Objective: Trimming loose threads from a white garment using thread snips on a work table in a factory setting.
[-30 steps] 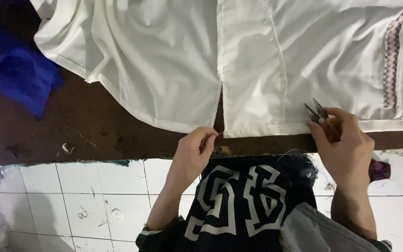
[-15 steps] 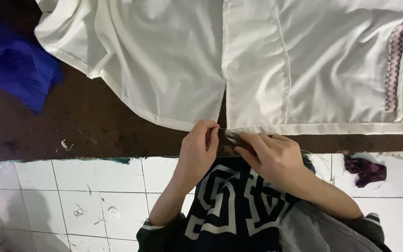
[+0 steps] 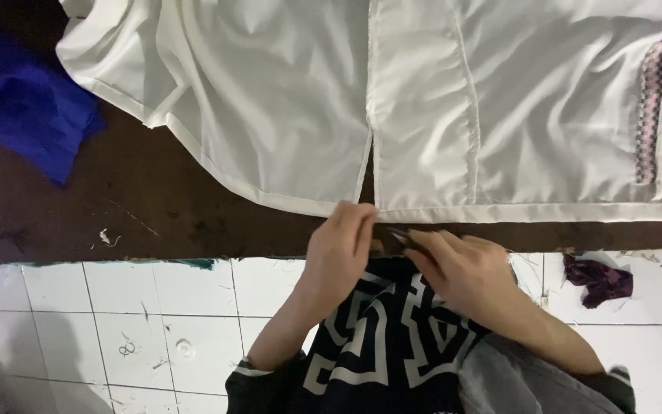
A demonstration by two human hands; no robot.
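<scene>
A white garment (image 3: 423, 107) lies spread flat on a dark brown table (image 3: 155, 207), with a slit between two panels and a patterned trim strip (image 3: 653, 115) near its right edge. My left hand (image 3: 339, 249) pinches the hem right below the slit. Close beside it, my right hand (image 3: 461, 268) holds small metal thread snips (image 3: 401, 238), their tips pointing left toward my left fingers at the hem edge. Both hands rest over the table's front edge.
A blue cloth (image 3: 24, 115) lies at the table's left end. Below the table is a white tiled floor (image 3: 116, 330) with thread scraps and a purple fabric scrap (image 3: 595, 277). My dark patterned shirt (image 3: 377, 337) fills the bottom centre.
My right hand, with the snips, moved left from the right part of the hem to meet my left hand below the slit. The left hand stayed at the hem.
</scene>
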